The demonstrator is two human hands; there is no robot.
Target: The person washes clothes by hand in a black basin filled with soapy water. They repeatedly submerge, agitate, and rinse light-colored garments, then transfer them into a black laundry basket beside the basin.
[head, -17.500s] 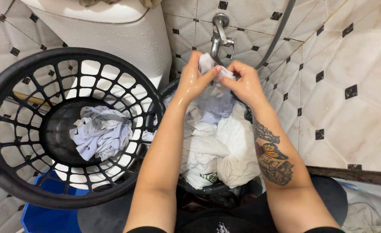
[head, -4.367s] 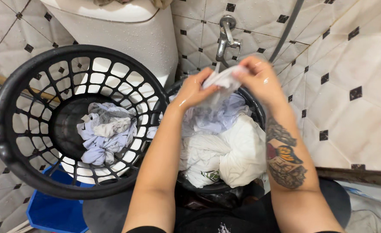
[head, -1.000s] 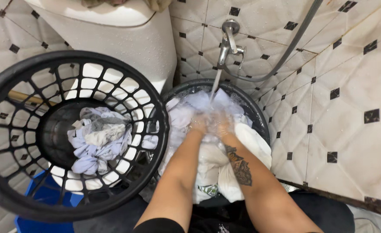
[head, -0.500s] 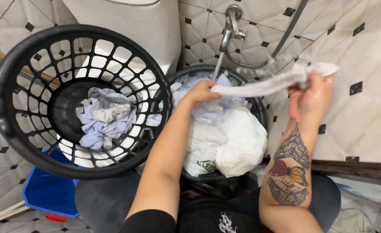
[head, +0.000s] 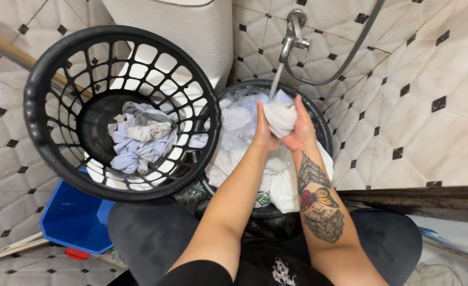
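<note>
Head cam, looking down: both hands up at frame centre, just under the tap (head: 293,33), w/ water running. Left hand (head: 262,131) and right hand (head: 302,133) pressed together, cupped tight round a small balled white cloth (head: 280,117), held above the dark wash tub (head: 319,123). Tub sits centre, packed w/ wet white and pale-blue laundry (head: 239,132). Black lattice basket (head: 43,90) at upper left, rim touching the tub's; it holds only a small heap of wrung pale clothes (head: 138,139). Judged from that: a few pcs done, most of the pile left in the tub. Room is tight: toilet tank (head: 191,26) at top, tiled wall (head: 430,95) close at right, hose looping off the tap, blue bin (head: 69,220) lower left under the basket. Freest path looks to be the short swing leftward, tub to basket.
</note>
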